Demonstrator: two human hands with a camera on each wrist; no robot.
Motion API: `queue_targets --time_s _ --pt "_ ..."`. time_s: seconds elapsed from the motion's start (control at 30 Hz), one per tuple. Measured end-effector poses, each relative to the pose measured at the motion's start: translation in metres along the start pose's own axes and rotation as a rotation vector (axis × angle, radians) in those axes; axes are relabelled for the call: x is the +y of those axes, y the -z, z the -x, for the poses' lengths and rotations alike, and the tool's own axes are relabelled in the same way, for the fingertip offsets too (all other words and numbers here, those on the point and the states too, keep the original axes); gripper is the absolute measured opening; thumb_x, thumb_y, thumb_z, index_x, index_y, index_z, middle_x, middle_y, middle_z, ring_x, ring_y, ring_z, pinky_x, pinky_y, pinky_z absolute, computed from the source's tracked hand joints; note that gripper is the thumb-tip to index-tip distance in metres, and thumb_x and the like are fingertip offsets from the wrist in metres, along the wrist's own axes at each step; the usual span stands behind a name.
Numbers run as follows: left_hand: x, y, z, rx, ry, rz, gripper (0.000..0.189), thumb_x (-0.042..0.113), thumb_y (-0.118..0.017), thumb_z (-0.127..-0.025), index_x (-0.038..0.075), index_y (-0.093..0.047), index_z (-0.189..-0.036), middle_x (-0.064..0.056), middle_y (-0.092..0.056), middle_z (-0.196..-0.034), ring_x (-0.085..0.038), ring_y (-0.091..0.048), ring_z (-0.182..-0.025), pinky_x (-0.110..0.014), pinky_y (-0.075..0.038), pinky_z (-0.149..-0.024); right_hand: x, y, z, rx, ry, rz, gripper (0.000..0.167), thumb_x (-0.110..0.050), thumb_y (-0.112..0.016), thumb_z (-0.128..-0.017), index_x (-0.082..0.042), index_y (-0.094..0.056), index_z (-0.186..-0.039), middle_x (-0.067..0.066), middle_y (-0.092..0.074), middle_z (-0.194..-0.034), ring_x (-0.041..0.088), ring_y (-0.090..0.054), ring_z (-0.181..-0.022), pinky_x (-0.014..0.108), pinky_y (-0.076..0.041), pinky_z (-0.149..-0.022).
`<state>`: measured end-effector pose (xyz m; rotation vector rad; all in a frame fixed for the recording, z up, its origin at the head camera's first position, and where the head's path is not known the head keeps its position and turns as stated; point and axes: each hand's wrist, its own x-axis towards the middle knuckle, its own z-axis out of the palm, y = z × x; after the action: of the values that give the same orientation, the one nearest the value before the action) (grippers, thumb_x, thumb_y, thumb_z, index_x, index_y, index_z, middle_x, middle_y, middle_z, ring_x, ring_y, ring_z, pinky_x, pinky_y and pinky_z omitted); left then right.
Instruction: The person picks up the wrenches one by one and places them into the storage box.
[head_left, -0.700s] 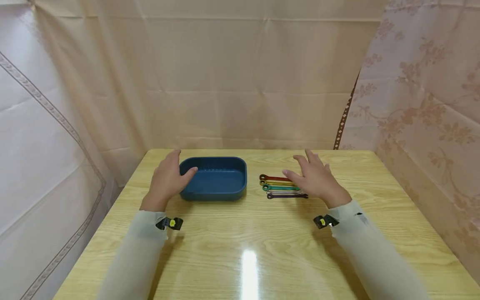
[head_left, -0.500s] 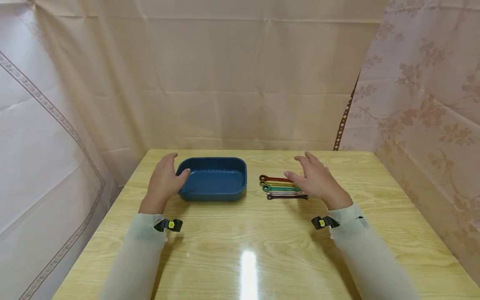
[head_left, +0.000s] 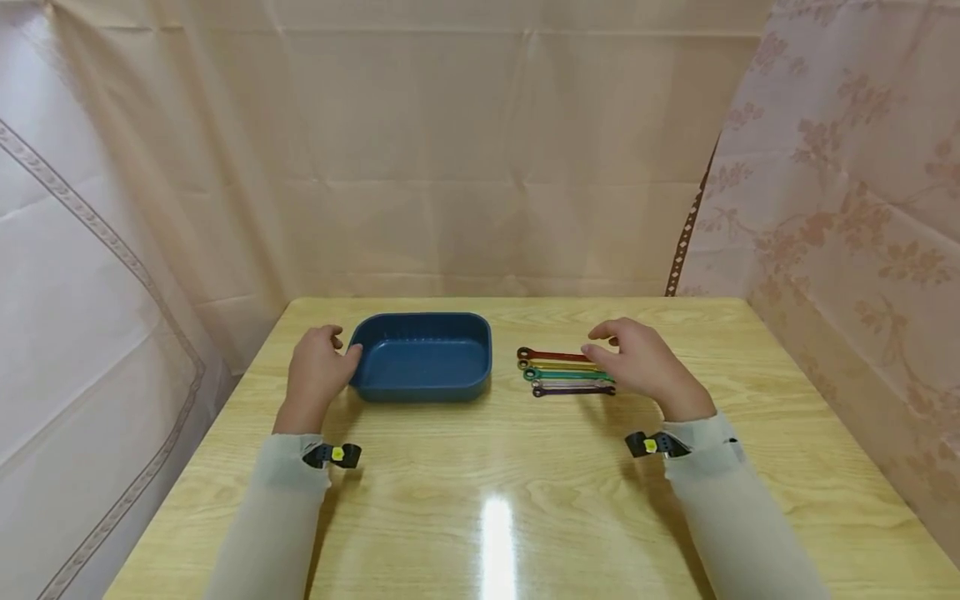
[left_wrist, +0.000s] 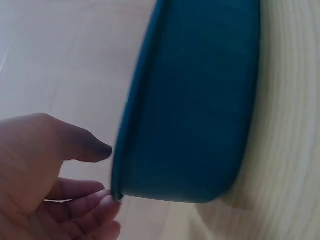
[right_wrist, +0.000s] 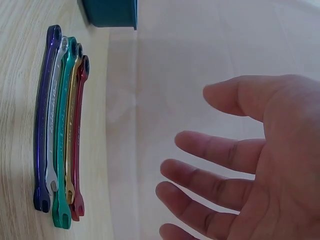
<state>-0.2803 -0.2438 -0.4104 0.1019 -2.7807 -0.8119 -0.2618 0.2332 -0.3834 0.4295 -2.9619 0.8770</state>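
Note:
A blue rectangular bin (head_left: pixel 420 393) sits on the table with its inside bare. My left hand (head_left: pixel 315 371) is beside its left end, fingers loosely bent; in the left wrist view the thumb and fingertips come close to the bin's rim (left_wrist: pixel 122 150), but I cannot tell whether they touch. To the bin's right lie several ratcheting wrenches side by side: red (right_wrist: pixel 78 135), gold (right_wrist: pixel 70 135), green (right_wrist: pixel 61 135), silver (right_wrist: pixel 51 135) and purple (right_wrist: pixel 41 135). Over their right ends hovers my right hand (head_left: pixel 641 367), its relaxed fingers apart from them and holding nothing.
The wood-grain table (head_left: pixel 420 492) extends toward me, with a bright light reflection on it. Beige cloth (head_left: pixel 480 150) hangs behind the table, and patterned cloths hang at both sides. Each wrist wears a small black camera strap (head_left: pixel 330 454).
My left hand has drawn back leftward and down from over the bin to its left edge. The right hand's fingers have bent and lowered slightly. Bin and wrenches stay put.

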Motion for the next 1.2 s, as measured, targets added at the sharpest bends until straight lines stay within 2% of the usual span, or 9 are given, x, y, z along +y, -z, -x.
queue_targets --time_s 0.13,0.37,0.5,0.67,0.83,1.0,1.2 --pt "-0.004 -0.004 -0.002 -0.037 0.032 -0.023 0.059 0.035 -0.062 -0.1 -0.008 -0.054 -0.141 -0.023 -0.063 -0.111 -0.038 -0.062 -0.099 -0.055 -0.052 -0.089 0.004 0.003 0.0 -0.001 -0.012 -0.008 0.043 -0.041 -0.059 -0.104 -0.008 -0.069 -0.129 0.014 -0.067 -0.131 0.035 -0.062 -0.117 0.057 -0.051 -0.096" --pt "-0.007 -0.007 -0.002 -0.121 0.1 -0.036 0.057 0.036 -0.053 -0.103 -0.008 -0.057 -0.139 -0.028 -0.068 -0.121 -0.04 -0.066 -0.106 -0.054 -0.054 -0.088 0.012 0.005 0.0 -0.028 -0.051 -0.02 0.039 -0.046 -0.059 -0.104 -0.012 -0.072 -0.118 0.008 -0.072 -0.113 0.026 -0.066 -0.1 0.047 -0.055 -0.084" --pt "-0.009 -0.009 -0.002 -0.14 0.118 -0.042 0.053 0.032 -0.044 -0.105 -0.007 -0.058 -0.139 -0.028 -0.068 -0.126 -0.043 -0.065 -0.111 -0.056 -0.054 -0.09 0.018 0.007 0.001 -0.062 -0.071 -0.007 0.038 -0.044 -0.06 -0.104 -0.01 -0.074 -0.114 0.009 -0.073 -0.107 0.022 -0.065 -0.09 0.04 -0.054 -0.076" --pt "-0.009 -0.011 -0.003 -0.132 0.091 -0.068 0.047 0.026 -0.04 -0.108 -0.005 -0.06 -0.138 -0.028 -0.065 -0.133 -0.045 -0.063 -0.119 -0.059 -0.052 -0.097 0.024 0.007 0.002 -0.122 -0.101 0.006 0.031 -0.034 -0.061 -0.104 -0.006 -0.074 -0.112 0.012 -0.074 -0.101 0.02 -0.059 -0.078 0.034 -0.048 -0.065" --pt "-0.007 -0.012 -0.004 -0.122 0.059 -0.097 0.044 0.021 -0.042 -0.109 -0.008 -0.06 -0.137 -0.029 -0.064 -0.134 -0.046 -0.061 -0.124 -0.06 -0.05 -0.101 0.032 0.005 0.001 -0.178 -0.134 -0.007 0.028 -0.028 -0.063 -0.103 -0.003 -0.074 -0.109 0.013 -0.074 -0.101 0.02 -0.058 -0.078 0.033 -0.047 -0.065" --pt "-0.006 -0.013 -0.003 -0.141 0.067 -0.096 0.043 0.02 -0.043 -0.109 -0.008 -0.06 -0.137 -0.029 -0.063 -0.135 -0.046 -0.061 -0.125 -0.059 -0.05 -0.103 0.039 0.001 0.001 -0.227 -0.166 -0.023 0.025 -0.025 -0.063 -0.103 -0.004 -0.075 -0.101 0.012 -0.072 -0.094 0.02 -0.052 -0.071 0.033 -0.043 -0.061" --pt "-0.005 -0.013 -0.004 -0.15 0.064 -0.087 0.044 0.021 -0.043 -0.11 -0.008 -0.058 -0.139 -0.029 -0.063 -0.136 -0.045 -0.061 -0.125 -0.059 -0.05 -0.102 0.045 -0.001 0.002 -0.238 -0.17 -0.018 0.019 -0.02 -0.063 -0.101 -0.006 -0.075 -0.097 0.01 -0.072 -0.092 0.02 -0.051 -0.071 0.034 -0.042 -0.062"
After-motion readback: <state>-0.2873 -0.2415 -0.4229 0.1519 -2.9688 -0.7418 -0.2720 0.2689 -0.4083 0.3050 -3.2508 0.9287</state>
